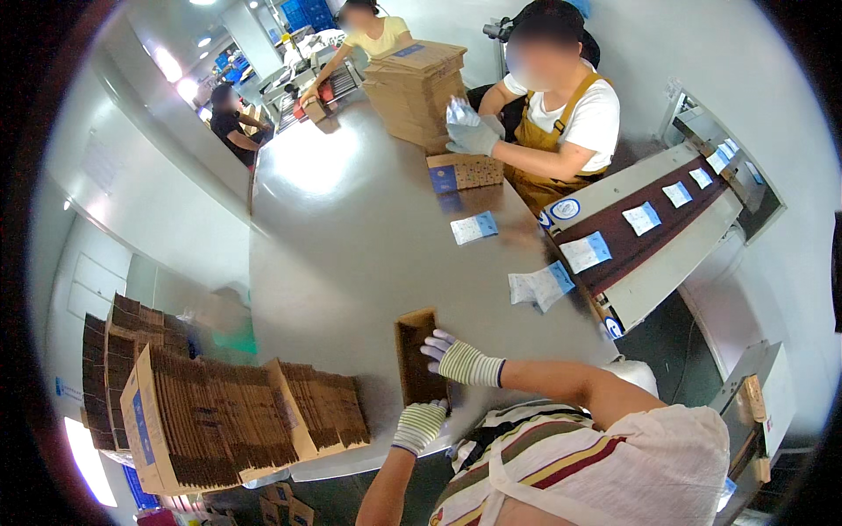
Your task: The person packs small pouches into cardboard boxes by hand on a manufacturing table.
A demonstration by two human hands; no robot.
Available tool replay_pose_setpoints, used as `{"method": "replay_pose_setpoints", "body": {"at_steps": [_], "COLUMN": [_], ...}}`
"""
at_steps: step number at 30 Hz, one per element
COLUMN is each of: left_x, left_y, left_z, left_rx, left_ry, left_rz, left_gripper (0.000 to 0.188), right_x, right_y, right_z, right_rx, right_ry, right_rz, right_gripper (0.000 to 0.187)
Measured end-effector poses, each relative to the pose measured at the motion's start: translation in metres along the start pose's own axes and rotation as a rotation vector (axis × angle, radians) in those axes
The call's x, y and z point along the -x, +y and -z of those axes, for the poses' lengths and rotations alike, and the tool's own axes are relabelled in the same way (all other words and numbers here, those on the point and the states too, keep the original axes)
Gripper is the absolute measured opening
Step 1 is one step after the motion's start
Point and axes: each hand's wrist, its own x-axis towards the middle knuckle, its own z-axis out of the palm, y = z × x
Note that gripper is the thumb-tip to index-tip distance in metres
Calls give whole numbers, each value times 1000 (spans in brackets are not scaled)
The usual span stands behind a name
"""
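Note:
An open brown cardboard box (416, 361) stands on the table in front of me, its dark inside facing up. My left hand (421, 426), in a white glove with green stripes, is closed on the box's near end; its fingertips are partly hidden. At the right wall, my right hand (465, 361), in a matching glove, has its fingers stretched out and apart over the rim. No packet can be made out inside the box. White-and-blue packets (541, 286) lie on the table beyond my right hand.
Flattened cardboard boxes (219, 421) stand packed in rows at the left. Across the grey table (333, 219), a co-worker (561, 114) holds a packet over a printed box (465, 173), beside a tall cardboard stack (417, 96). A conveyor (614, 263) carries several packets at right.

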Motion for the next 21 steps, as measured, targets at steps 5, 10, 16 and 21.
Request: {"method": "replay_pose_setpoints", "body": {"at_steps": [5, 10, 16, 21], "left_x": [11, 9, 4, 12], "left_y": [-9, 2, -3, -15], "left_z": [-29, -45, -35, -35], "left_rx": [108, 138, 197, 197], "left_ry": [132, 200, 135, 96], "left_rz": [126, 239, 263, 240], "left_gripper": [29, 31, 41, 42], "right_x": [10, 50, 126, 169], "right_y": [-35, -53, -41, -66], "right_z": [5, 0, -5, 13], "right_rx": [-212, -518, -674, -846], "right_ry": [171, 92, -287, -149], "right_rz": [-164, -247, -324, -545], "right_gripper": [51, 69, 46, 31]}}
